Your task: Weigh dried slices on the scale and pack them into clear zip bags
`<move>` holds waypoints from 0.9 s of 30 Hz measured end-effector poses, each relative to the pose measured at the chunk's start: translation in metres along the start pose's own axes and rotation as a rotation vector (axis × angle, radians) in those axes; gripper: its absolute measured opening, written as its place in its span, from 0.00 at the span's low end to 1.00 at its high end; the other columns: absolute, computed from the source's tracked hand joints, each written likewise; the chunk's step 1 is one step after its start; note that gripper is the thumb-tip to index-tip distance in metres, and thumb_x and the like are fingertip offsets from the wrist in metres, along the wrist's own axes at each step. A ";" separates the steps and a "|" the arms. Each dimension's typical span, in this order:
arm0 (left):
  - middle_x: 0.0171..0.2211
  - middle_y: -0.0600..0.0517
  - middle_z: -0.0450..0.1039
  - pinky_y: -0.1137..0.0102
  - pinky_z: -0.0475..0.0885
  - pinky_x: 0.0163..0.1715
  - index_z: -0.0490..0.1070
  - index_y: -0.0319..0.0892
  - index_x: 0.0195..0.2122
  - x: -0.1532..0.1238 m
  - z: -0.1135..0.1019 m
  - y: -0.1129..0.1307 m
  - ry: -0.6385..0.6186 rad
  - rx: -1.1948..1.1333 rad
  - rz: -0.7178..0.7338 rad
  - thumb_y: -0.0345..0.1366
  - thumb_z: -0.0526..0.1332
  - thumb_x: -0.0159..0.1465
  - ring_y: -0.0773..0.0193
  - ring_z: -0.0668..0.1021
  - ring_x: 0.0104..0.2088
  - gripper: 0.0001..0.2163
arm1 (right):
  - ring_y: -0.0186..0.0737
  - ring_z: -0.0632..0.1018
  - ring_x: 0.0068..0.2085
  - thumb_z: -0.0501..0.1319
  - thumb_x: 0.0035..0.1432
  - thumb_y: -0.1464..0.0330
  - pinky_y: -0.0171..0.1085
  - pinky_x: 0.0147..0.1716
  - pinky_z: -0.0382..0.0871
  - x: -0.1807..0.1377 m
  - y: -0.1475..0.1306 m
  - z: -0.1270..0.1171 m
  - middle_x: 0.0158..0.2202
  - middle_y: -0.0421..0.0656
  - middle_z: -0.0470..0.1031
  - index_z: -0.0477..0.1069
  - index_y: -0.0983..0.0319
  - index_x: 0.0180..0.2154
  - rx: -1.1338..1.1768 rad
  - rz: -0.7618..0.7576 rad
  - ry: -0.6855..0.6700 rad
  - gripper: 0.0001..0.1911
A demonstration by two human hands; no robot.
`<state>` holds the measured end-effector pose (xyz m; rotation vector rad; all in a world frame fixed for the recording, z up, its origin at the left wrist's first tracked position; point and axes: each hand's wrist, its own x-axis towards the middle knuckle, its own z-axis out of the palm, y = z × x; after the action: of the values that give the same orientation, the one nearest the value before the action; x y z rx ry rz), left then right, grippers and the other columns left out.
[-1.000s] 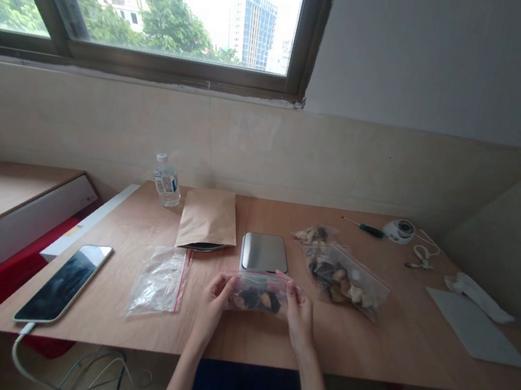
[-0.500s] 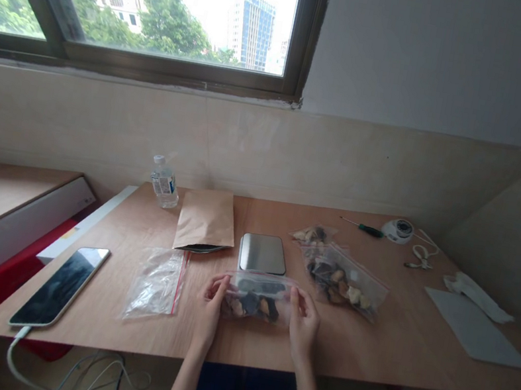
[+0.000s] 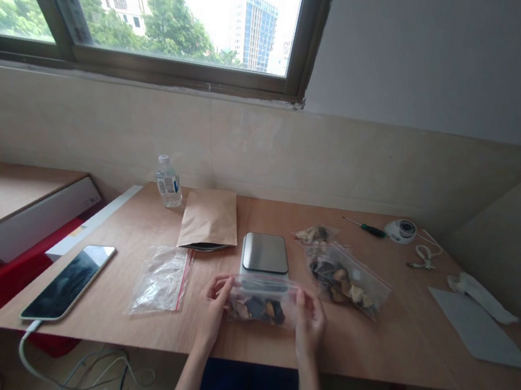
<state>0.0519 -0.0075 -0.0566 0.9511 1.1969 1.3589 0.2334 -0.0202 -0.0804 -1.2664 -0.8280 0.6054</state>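
Observation:
A clear zip bag (image 3: 258, 307) with dark and tan dried pieces in its lower part is held in front of me by its top corners. My left hand (image 3: 215, 301) pinches the left corner, and my right hand (image 3: 311, 322) pinches the right one. Just beyond the bag lies a scale (image 3: 266, 254) with a silver plate; the bag's upper edge covers its near end. Flat to the left is an unfilled zip bag (image 3: 160, 281) with a red seal strip. Two filled zip bags lie to the right, a large one (image 3: 349, 281) and a smaller one (image 3: 316, 234).
A brown paper pouch (image 3: 210, 220) and a water bottle (image 3: 169, 183) are at the back left. A charging phone (image 3: 68, 283) rests near the front left edge. Toward the right are a screwdriver (image 3: 371, 230), a white dome camera (image 3: 401, 230) and a grey sheet (image 3: 481, 331).
The view has shifted slightly, so everything sits a little further right. Both hands keep hold of the filled bag, with its top edge drawn straight between them.

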 end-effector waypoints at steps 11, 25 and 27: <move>0.31 0.50 0.76 0.72 0.72 0.31 0.69 0.40 0.35 -0.001 0.007 -0.005 0.107 -0.032 0.131 0.45 0.61 0.58 0.62 0.79 0.33 0.13 | 0.42 0.77 0.37 0.59 0.55 0.58 0.42 0.41 0.70 -0.002 -0.011 0.006 0.32 0.45 0.77 0.71 0.62 0.34 0.035 0.001 0.027 0.14; 0.28 0.52 0.76 0.73 0.71 0.31 0.72 0.40 0.33 -0.006 0.009 0.003 0.027 -0.013 0.090 0.45 0.63 0.55 0.63 0.78 0.31 0.13 | 0.43 0.78 0.37 0.62 0.51 0.56 0.43 0.41 0.71 -0.002 -0.012 0.003 0.33 0.47 0.78 0.72 0.64 0.34 0.027 0.105 -0.047 0.17; 0.29 0.52 0.75 0.73 0.70 0.33 0.72 0.40 0.32 -0.006 0.008 0.004 0.022 -0.007 0.106 0.44 0.64 0.55 0.63 0.77 0.33 0.12 | 0.44 0.78 0.38 0.62 0.51 0.55 0.43 0.41 0.72 -0.003 -0.011 0.003 0.33 0.47 0.78 0.71 0.64 0.34 0.034 0.106 -0.038 0.17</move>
<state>0.0602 -0.0124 -0.0508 1.0085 1.1716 1.4598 0.2285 -0.0235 -0.0699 -1.2775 -0.7823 0.7275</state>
